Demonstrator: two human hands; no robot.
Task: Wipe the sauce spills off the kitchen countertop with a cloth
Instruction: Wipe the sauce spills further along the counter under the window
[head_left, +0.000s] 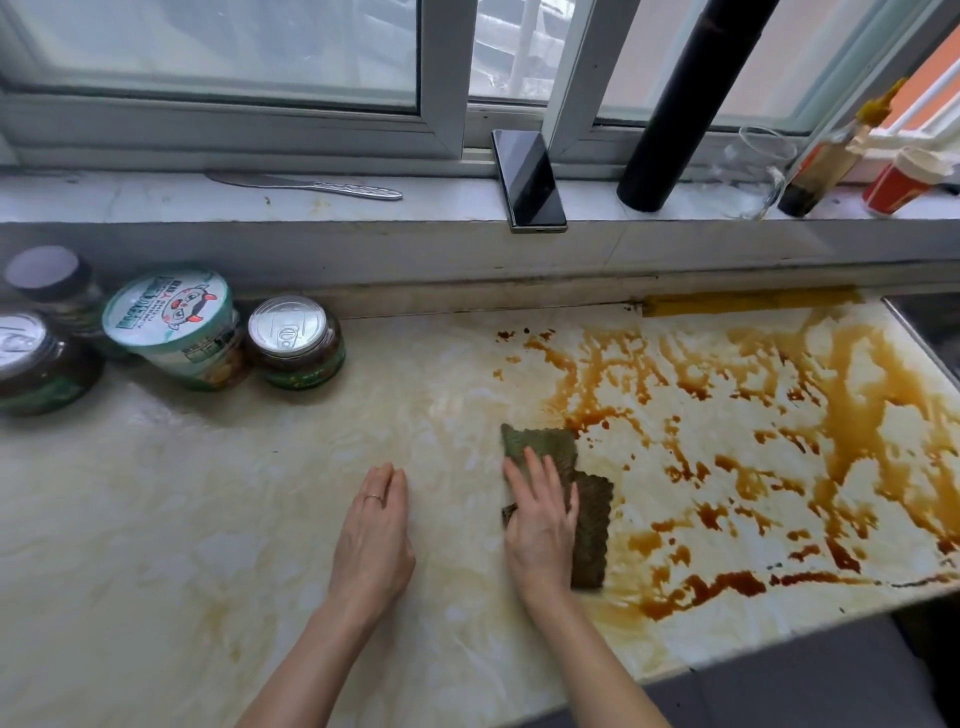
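Pale marbled countertop (208, 519) runs below a window sill (156, 197), and from where I stand the brown sauce spills (857, 415) cover its whole three o'clock side in streaks and puddles, while the nine o'clock side shows only faint yellowish smears. Near the middle lies the cloth (592, 525), a dark green folded rag with a scalloped edge, sitting right at the nine o'clock border of the spills. The right hand (540, 525) lies flat on top of it, fingers straight and together, pointing to twelve o'clock, pressing down and not curled round it. The left hand (374, 540) rests flat on bare counter just at nine o'clock of the cloth, fingers straight, a ring on one of them, holding nothing. Off at ten o'clock stand a can (293, 343) with a pull-tab lid, a tub (174, 327) leaning against it, and two dark jars (31, 358). Up on the sill a knife (306, 185) lies at eleven o'clock, a phone (527, 179) leans on the window frame at twelve, and toward one and two o'clock stand a black tube (680, 104), a glass jug (753, 171), a sauce bottle (826, 161) and a red cup (901, 182).
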